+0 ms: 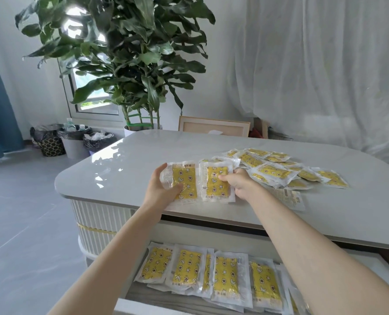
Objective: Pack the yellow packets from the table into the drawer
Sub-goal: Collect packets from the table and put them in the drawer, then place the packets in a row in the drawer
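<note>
Packets (216, 183) held by left hand (164, 188), right hand (241, 185)

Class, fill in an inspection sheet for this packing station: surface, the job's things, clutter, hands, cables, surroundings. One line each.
Surface: glossy white table with rounded corners; the drawer beneath it is pulled open.
Job's things: loose pile of yellow packets on the table's right; row of packets already in the drawer.
Clutter: nothing seen.
Hands: left hand grips a first packet; right hand pinches a second packet beside it, both near the table's front edge.
Cables: nothing seen.
Surroundings: potted plant, three lined bins, framed board behind the table, white curtain.
</note>
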